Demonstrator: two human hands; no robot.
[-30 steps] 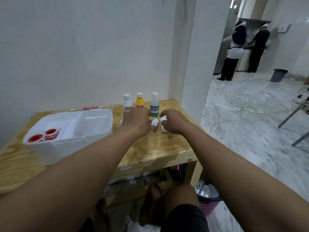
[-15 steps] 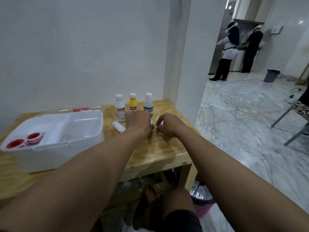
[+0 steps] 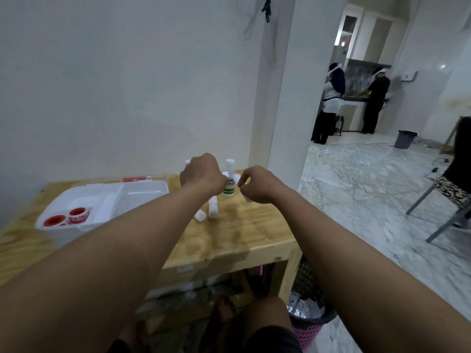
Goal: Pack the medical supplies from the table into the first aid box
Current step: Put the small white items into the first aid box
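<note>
The white first aid box (image 3: 142, 186) stands open on the left of the wooden table (image 3: 242, 233), with two red-cored tape rolls (image 3: 66, 217) in its near-left compartment. My left hand (image 3: 201, 174) is raised above the table, fist closed, and a white bandage roll end (image 3: 225, 174) shows at its fingers. My right hand (image 3: 257, 186) hovers close beside it, pinched on another white roll (image 3: 238, 178). Between the hands stands a green-labelled bottle (image 3: 229, 186). Two more white rolls (image 3: 212, 208) lie on the table under my left wrist. Other bottles are mostly hidden behind my left hand.
The table's right edge borders a marble floor. Below that corner stands a pink waste basket (image 3: 308, 324). A chair (image 3: 448, 200) is on the far right. Two people (image 3: 328, 103) stand at a counter in the far room. A wall and a pillar lie behind the table.
Both hands have lifted off the table surface, each with a white roll. The camera tilted up and shifted, so the box and bottles now sit lower in view.
</note>
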